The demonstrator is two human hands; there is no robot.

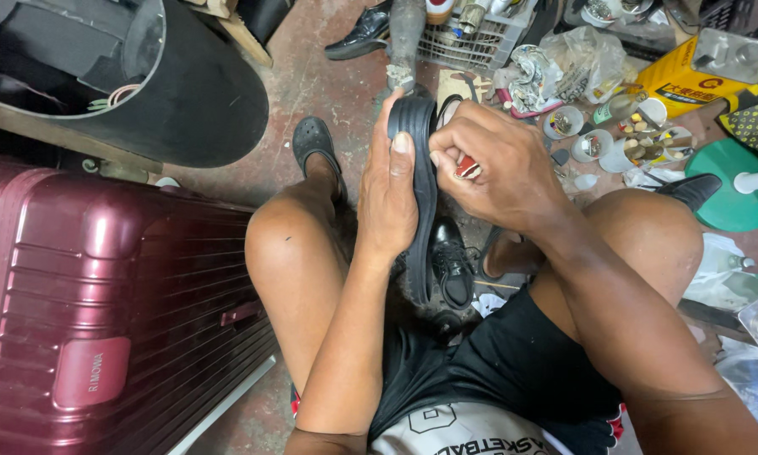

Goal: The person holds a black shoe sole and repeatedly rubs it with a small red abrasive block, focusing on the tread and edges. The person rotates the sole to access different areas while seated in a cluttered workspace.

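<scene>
Black shoe (423,194) stands on edge between both hands, long axis running away from the person; left hand (389,198) clasps its sole, right hand (488,168) grips a red-handled tool (466,167) beside it.

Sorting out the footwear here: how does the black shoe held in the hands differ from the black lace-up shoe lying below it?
The held shoe stands on edge, its black sole outward, between the left hand and right hand; the lace-up shoe lies on the floor, untouched. The held shoe shows only sole; the lace-up shoe shows glossy upper and laces. Both are black.
</scene>
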